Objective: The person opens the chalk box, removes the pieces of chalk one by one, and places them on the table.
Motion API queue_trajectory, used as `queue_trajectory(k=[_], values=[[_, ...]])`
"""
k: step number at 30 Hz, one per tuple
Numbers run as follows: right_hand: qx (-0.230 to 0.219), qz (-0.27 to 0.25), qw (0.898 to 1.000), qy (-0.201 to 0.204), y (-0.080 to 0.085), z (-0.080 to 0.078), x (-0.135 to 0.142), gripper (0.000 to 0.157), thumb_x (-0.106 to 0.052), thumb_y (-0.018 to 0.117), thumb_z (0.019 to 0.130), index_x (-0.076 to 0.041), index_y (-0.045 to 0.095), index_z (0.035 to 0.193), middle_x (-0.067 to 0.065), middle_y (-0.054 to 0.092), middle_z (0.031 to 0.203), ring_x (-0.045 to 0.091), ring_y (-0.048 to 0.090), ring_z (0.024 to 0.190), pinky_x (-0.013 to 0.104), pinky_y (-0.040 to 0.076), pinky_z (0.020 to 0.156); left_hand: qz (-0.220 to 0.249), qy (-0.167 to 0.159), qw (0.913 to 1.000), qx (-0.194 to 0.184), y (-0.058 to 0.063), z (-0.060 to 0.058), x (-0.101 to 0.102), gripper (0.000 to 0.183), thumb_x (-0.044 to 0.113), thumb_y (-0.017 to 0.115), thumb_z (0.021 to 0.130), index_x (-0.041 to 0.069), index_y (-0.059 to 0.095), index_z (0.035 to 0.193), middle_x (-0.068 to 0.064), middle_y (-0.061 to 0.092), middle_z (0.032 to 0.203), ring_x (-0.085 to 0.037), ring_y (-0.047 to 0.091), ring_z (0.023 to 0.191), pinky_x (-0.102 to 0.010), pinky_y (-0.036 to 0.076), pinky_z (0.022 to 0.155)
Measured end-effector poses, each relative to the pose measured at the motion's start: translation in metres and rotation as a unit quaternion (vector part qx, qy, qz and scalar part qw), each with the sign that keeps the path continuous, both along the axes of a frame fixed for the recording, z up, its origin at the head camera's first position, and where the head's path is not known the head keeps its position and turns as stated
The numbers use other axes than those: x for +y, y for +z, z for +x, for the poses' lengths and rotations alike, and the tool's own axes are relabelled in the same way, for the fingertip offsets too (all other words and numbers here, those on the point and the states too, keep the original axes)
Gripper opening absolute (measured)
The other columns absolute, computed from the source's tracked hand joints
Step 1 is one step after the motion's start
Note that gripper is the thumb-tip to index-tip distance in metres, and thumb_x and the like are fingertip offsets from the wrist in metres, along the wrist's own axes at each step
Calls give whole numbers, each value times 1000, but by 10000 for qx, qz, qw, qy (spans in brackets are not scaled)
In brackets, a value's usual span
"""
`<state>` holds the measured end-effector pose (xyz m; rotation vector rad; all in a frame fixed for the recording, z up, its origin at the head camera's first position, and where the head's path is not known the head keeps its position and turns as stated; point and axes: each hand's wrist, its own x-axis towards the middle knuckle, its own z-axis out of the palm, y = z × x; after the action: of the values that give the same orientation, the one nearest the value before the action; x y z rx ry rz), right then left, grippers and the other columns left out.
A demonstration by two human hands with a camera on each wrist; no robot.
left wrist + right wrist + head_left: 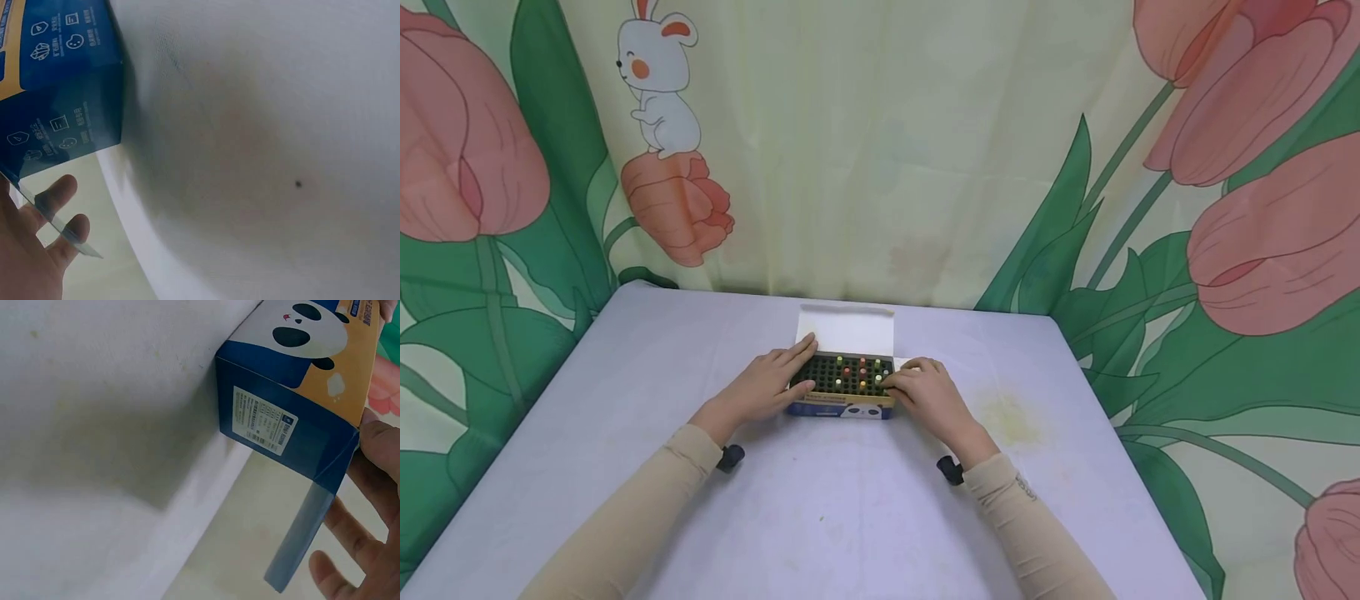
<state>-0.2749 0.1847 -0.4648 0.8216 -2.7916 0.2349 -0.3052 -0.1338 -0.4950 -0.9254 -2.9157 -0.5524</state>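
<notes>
A small blue and yellow cardboard box (829, 410) with a panda print sits on the table. Its white lid (846, 329) stands raised at the back. Inside is a black tray (811, 367) full of round holes, where several thin sticks (862, 386) with coloured tips stand upright. My left hand (767, 385) rests at the box's left end, fingers extended along it and thumb on the front edge. At the right end my right hand (931, 398) has bent fingertips over the tray's edge; whether they pinch a stick is hidden. Its thumb (380, 440) lies by the box's top corner.
The table (850, 500) has a white cloth with a yellowish stain (1009, 417) to the right. Side flaps (300, 537) stick out from the box's ends. A curtain (880, 150) printed with tulips and a rabbit hangs behind the table.
</notes>
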Motion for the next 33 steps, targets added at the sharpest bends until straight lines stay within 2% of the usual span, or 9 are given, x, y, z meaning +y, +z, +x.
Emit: queue_trajectory(k=[3, 7, 15, 22, 29, 33], values=[[2, 231, 9997, 17, 2, 0, -1, 19, -25, 71, 99, -30, 80, 115, -12, 78, 113, 24, 62, 119, 55, 41, 111, -62, 80, 9999, 0, 0, 1, 1, 73, 50, 47, 109, 13, 21, 166, -4, 15, 174, -42, 45, 143, -63, 37, 114], [-20, 298, 9996, -9, 4, 0, -1, 19, -25, 71, 99, -30, 79, 116, -12, 78, 113, 23, 62, 119, 55, 38, 113, -104, 216, 9997, -4, 3, 3, 7, 72, 48, 45, 109, 9, 24, 166, -7, 18, 174, -45, 46, 140, -64, 37, 112], [66, 465, 9989, 55, -1, -1, -3, 17, -25, 67, 102, -29, 76, 117, -11, 77, 114, 24, 62, 118, 56, 39, 113, -244, 263, 9993, -35, 1, 7, 9, 76, 52, 43, 109, 8, 17, 166, -8, 12, 175, -45, 44, 142, -63, 36, 115], [117, 231, 9997, -51, -1, 0, -4, 14, -23, 66, 103, -27, 74, 114, -10, 78, 109, 26, 61, 118, 58, 38, 112, -250, 186, 9995, -40, 0, 5, 9, 79, 57, 40, 108, 13, 13, 167, -3, 6, 176, -43, 42, 144, -62, 34, 117], [61, 8, 9999, -149, -4, 0, -4, 14, -25, 63, 104, -25, 73, 113, -8, 78, 105, 28, 60, 119, 58, 39, 112, -262, 169, 9995, 30, -2, 4, 11, 79, 56, 41, 109, 11, 14, 167, -5, 8, 175, -44, 44, 142, -62, 35, 116], [127, 77, 9998, -139, -7, -1, -8, 11, -26, 62, 105, -23, 71, 110, -7, 77, 104, 28, 61, 119, 57, 41, 111, -222, 207, 9995, 42, -3, 5, 8, 79, 56, 43, 108, 10, 15, 167, -5, 9, 175, -45, 44, 142, -63, 34, 116]])
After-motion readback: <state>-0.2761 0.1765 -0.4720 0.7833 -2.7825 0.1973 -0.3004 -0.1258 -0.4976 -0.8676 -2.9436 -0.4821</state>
